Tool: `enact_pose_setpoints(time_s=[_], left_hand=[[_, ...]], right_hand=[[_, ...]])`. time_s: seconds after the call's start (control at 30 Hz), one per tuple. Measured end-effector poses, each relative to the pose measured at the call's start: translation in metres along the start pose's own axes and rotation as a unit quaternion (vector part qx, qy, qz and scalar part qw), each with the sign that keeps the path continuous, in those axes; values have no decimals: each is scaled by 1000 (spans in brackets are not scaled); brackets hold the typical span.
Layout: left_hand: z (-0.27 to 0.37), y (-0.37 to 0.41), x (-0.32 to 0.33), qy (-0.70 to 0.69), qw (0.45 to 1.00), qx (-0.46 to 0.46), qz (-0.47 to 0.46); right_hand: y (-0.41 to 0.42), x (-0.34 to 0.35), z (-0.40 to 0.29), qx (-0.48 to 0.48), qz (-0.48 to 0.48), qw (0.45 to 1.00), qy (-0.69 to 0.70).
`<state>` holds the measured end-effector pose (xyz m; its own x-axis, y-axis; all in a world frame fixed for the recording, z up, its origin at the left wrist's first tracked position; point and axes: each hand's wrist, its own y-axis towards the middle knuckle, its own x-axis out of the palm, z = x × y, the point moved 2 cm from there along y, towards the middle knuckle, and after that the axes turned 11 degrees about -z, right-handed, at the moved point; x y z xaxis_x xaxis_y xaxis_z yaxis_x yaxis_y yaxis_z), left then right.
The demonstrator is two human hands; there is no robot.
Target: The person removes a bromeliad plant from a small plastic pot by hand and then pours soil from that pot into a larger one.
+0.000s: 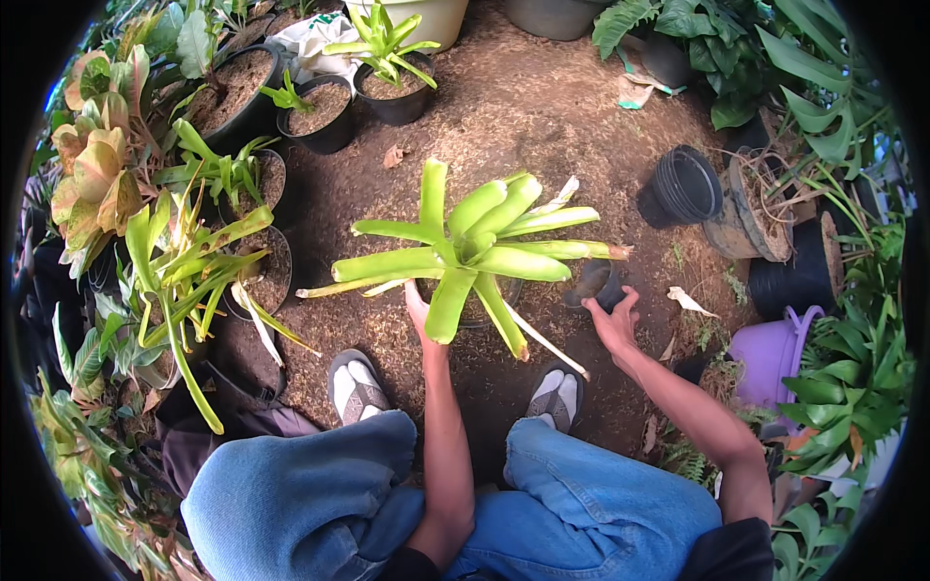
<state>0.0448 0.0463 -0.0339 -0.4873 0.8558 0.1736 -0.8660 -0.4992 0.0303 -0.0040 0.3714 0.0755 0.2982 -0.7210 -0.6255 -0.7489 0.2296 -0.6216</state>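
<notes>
A broad-leaved bromeliad (465,250) with bright green leaves spreads out in front of me, some of its lower leaves yellowed with brown tips. Its leaves largely hide the pot (476,312) beneath it. My left hand (419,312) reaches under the leaves on the left side; its fingertips are hidden, so its grip cannot be made out. To the right of the plant, my right hand (616,319) is at a small black plastic pot (609,283), thumb and fingers at its near side. This small pot is tilted, with some soil at its opening.
Potted bromeliads (265,269) line the left side, with two more black pots (320,116) behind. Stacked black pots (679,185), a soil-filled pot (752,207) and a purple plastic bucket (766,356) stand at right. A dry leaf (690,301) lies on the ground.
</notes>
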Motion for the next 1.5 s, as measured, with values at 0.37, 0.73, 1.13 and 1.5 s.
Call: enact_pose_setpoints(time_s=[0.37,0.73,1.13,1.5], left_hand=[[5,-5,3,106,994,25,-9],[8,1,9,70,997,27,-30],[50,0,17,65,998,-16,19],[57,1,19,46,999,0,12]], right_hand=[[0,-20,15,2,-55,988,144],[-42,-87,-73,-139,-313,934,101],[-100,-52,-169,-294,-171,904,-259],[-126,-37,-191,-300,-128,880,-344]])
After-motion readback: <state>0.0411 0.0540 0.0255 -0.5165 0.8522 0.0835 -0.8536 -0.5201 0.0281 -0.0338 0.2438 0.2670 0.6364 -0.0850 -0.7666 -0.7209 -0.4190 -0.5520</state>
